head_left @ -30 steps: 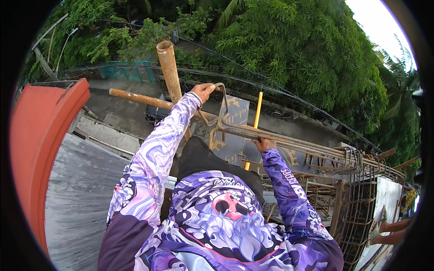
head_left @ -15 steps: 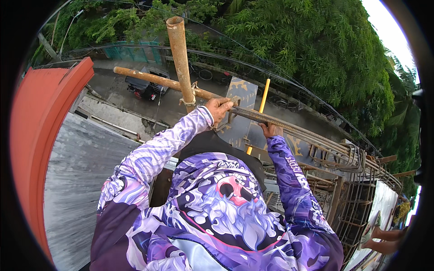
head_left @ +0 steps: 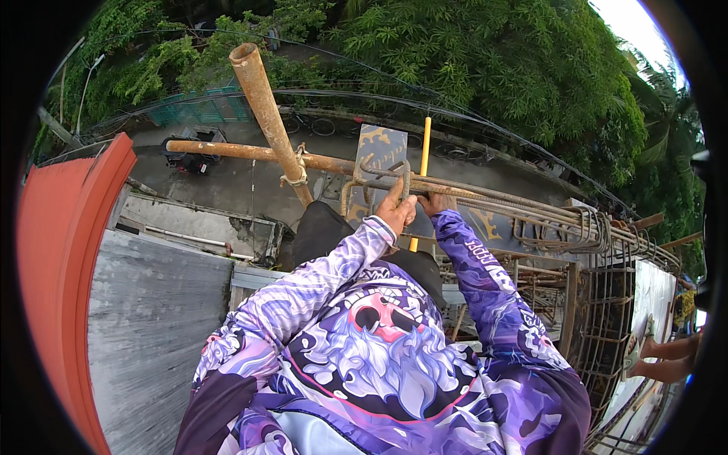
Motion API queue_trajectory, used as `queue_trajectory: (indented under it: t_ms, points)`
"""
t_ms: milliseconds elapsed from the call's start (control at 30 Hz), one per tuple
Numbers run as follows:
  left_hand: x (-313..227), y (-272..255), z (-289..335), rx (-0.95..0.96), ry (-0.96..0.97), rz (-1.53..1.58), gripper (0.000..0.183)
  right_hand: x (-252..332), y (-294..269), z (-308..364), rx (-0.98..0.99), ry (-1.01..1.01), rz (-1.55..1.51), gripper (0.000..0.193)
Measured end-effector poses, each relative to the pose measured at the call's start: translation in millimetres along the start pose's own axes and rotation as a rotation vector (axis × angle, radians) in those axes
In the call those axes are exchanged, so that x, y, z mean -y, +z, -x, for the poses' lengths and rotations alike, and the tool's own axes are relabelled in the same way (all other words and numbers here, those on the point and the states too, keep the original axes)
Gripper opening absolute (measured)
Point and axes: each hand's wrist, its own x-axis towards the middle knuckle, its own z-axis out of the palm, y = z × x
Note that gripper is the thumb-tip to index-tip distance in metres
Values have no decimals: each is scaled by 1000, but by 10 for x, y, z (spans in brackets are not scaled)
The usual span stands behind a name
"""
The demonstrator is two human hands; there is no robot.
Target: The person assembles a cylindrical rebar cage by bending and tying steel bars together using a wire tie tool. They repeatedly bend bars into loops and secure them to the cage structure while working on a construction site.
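Observation:
My left hand (head_left: 397, 210) reaches forward in a purple patterned sleeve and grips a bent rebar stirrup (head_left: 377, 176) at the near end of a long bundle of rusty rebar (head_left: 523, 203). Right beside it, my right hand (head_left: 437, 202) is closed on the same bundle from below. The two hands almost touch. The bundle runs away to the right, with more stirrups (head_left: 565, 227) hanging on it. My torso fills the lower middle of the view.
Two rusty scaffold pipes, one upright (head_left: 265, 114) and one level (head_left: 243, 150), are lashed together with rope (head_left: 296, 176) just left of my hands. A yellow rod (head_left: 425, 148) stands behind. A rebar cage (head_left: 603, 318) and another person's legs (head_left: 661, 362) are at right. Red (head_left: 68, 258) and grey roofs (head_left: 152, 326) lie far below left.
My left hand has moved right, away from the pipe junction, and now sits next to my right hand on the rebar. The view has tipped down a little.

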Motion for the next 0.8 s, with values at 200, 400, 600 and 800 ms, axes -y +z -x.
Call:
queue_trajectory:
  t_ms: [200, 400, 600, 800]
  points:
    - [-178, 272, -545, 201, 28, -141, 44, 64, -3, -56, 67, 74, 68, 53]
    - [-425, 247, -627, 52, -43, -128, 39, 47, 8, 64, -41, 35, -57, 49]
    - [-554, 15, -800, -90, -83, -310, 33, 167, -93, 50, 126, 151, -24, 57]
    - [-166, 51, -933, -125, -2, -1086, 38, 96, -91, 73, -12, 18, -107, 61]
